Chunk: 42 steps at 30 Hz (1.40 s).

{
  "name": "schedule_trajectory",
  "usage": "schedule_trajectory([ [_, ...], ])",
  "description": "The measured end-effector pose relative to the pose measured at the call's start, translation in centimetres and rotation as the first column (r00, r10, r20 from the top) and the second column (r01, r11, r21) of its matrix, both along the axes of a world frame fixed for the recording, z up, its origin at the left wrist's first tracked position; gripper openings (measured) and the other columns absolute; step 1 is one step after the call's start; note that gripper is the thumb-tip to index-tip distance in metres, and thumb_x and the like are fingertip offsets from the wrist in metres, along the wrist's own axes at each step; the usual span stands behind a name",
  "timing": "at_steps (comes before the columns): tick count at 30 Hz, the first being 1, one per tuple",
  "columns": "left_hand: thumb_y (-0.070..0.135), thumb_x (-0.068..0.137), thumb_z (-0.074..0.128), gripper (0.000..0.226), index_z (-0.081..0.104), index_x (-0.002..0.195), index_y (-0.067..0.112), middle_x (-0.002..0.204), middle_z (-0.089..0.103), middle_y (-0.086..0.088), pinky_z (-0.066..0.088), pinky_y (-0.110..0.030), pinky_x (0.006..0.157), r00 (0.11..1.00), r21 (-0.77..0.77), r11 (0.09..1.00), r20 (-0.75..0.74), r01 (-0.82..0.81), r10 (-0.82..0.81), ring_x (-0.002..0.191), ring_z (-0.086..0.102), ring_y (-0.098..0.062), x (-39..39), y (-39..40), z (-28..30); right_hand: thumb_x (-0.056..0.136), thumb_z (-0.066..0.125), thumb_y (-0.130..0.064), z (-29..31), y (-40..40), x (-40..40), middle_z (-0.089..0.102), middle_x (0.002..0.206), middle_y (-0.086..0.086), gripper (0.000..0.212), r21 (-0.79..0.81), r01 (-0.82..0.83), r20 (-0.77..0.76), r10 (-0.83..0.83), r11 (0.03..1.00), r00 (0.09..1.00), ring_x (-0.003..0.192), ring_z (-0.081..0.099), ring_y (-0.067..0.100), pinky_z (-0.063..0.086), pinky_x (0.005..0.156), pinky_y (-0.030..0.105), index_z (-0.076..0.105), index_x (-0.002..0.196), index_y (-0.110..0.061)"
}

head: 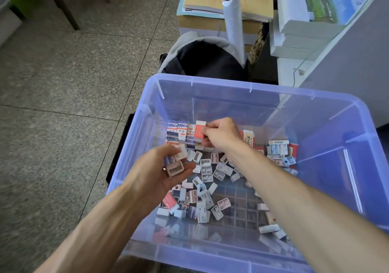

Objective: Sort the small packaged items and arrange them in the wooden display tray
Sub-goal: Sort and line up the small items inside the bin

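Inside the clear plastic bin (pixel 328 112) we saw both hands busy. The right hand (pixel 221 134) pinched a red-and-white packet (pixel 199 132) against the upright row of packets (pixel 181 132) at the far wall. The left hand (pixel 166 172) cupped a pink sharpener (pixel 174 168) and a few more pieces, fingers curled. Loose small items (pixel 208 190) lay scattered over the bin floor.
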<state>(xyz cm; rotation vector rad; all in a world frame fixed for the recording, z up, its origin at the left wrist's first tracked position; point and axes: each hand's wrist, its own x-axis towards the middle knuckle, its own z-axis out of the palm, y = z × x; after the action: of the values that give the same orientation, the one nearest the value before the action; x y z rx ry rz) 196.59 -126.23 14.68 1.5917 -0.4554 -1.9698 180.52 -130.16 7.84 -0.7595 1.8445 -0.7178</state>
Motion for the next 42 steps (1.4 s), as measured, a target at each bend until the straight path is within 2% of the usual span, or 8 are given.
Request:
schedule_trajectory([
  [5, 0.004, 0.095, 0.053, 0.009, 0.057, 0.096, -0.004, 0.071, 0.069, -0.017, 0.062, -0.038, 0.064, 0.998, -0.019, 0.998, 0.021, 0.059, -0.059, 0.075, 0.072, -0.034, 0.1, -0.1, -0.2, 0.091, 0.074, -0.021, -1.8, -1.8, 1.3, 0.075, 0.078, 0.006, 0.013, -0.004, 0.015, -0.114, -0.015, 1.000, 0.993, 0.067, 0.074, 0.017, 0.061, 0.076, 0.032, 0.073, 0.088, -0.009],
  [10, 0.005, 0.093, 0.061, 0.032, 0.055, 0.123, -0.003, 0.096, 0.071, -0.018, 0.058, -0.030, 0.058, 0.987, -0.079, 0.986, 0.078, 0.147, -0.141, 0.071, 0.072, -0.024, 0.3, 0.0, -0.6, 0.090, 0.072, -0.038, -2.2, -1.6, 1.5, 0.068, 0.065, -0.002, 0.029, 0.020, -0.091, -0.375, 0.092, 0.996, 0.922, 0.067, 0.068, 0.016, 0.056, 0.066, 0.028, 0.072, 0.076, -0.013],
  [14, 0.007, 0.095, 0.060, 0.016, 0.060, 0.111, 0.007, 0.083, 0.073, -0.010, 0.060, -0.031, 0.059, 0.979, -0.128, 0.975, 0.117, 0.181, -0.166, 0.067, 0.070, -0.022, -0.1, 0.2, -0.4, 0.100, 0.058, -0.039, 0.8, 1.2, 0.4, 0.070, 0.072, 0.001, 0.036, -0.070, -0.099, -0.042, 0.096, 0.993, 0.994, 0.052, 0.062, 0.006, 0.051, 0.055, 0.023, 0.071, 0.081, -0.011],
  [18, 0.005, 0.094, 0.060, 0.015, 0.060, 0.110, 0.004, 0.083, 0.070, -0.011, 0.058, -0.028, 0.057, 0.973, -0.132, 0.972, 0.157, 0.194, -0.172, 0.067, 0.068, -0.019, -0.5, 0.1, -0.6, 0.094, 0.065, -0.042, 3.3, 5.0, -0.8, 0.071, 0.077, 0.005, 0.042, -0.020, -0.191, 0.369, 0.185, 0.981, 0.911, 0.064, 0.065, 0.017, 0.052, 0.058, 0.028, 0.071, 0.096, 0.000],
  [22, 0.009, 0.094, 0.062, 0.016, 0.062, 0.107, 0.000, 0.085, 0.069, -0.014, 0.056, -0.026, 0.057, 0.959, -0.134, 0.958, 0.168, 0.253, -0.230, 0.068, 0.067, -0.018, -0.6, 0.1, -0.7, 0.087, 0.075, -0.012, 3.6, 6.2, -1.0, 0.070, 0.075, 0.007, 0.009, -0.048, -0.186, 0.486, 0.186, 0.981, 0.854, 0.060, 0.065, 0.015, 0.054, 0.053, 0.023, 0.071, 0.089, -0.004],
  [27, 0.012, 0.100, 0.053, 0.016, 0.061, 0.094, 0.000, 0.072, 0.067, -0.013, 0.058, -0.031, 0.058, 0.954, -0.096, 0.964, 0.198, 0.246, -0.224, 0.056, 0.063, -0.018, -0.9, -0.2, -0.8, 0.088, 0.070, -0.004, 2.9, 5.5, -2.0, 0.073, 0.078, 0.013, 0.008, 0.013, 0.002, 0.624, -0.010, 1.000, 0.781, 0.060, 0.068, 0.018, 0.054, 0.048, 0.022, 0.068, 0.095, -0.001],
  [34, 0.008, 0.093, 0.063, 0.015, 0.062, 0.105, -0.001, 0.082, 0.072, -0.012, 0.057, -0.027, 0.061, 0.928, -0.122, 0.951, 0.286, 0.283, -0.239, 0.063, 0.068, -0.015, -0.3, -0.7, -1.3, 0.085, 0.073, -0.007, 0.4, 1.4, -3.2, 0.070, 0.066, 0.009, 0.004, 0.029, 0.101, 0.139, -0.104, 0.994, 0.985, 0.050, 0.062, 0.012, 0.057, 0.051, 0.025, 0.070, 0.084, -0.007],
  [42, 0.009, 0.090, 0.068, 0.008, 0.067, 0.088, 0.002, 0.065, 0.064, -0.006, 0.057, -0.026, 0.064, 0.908, -0.159, 0.929, 0.318, 0.333, -0.272, 0.062, 0.063, -0.015, -0.1, -0.6, -1.2, 0.089, 0.076, -0.026, -2.6, -0.9, -0.5, 0.074, 0.071, 0.004, 0.026, -0.036, 0.024, -0.209, -0.031, 0.999, 0.977, 0.069, 0.074, 0.017, 0.062, 0.077, 0.038, 0.065, 0.066, -0.022],
])
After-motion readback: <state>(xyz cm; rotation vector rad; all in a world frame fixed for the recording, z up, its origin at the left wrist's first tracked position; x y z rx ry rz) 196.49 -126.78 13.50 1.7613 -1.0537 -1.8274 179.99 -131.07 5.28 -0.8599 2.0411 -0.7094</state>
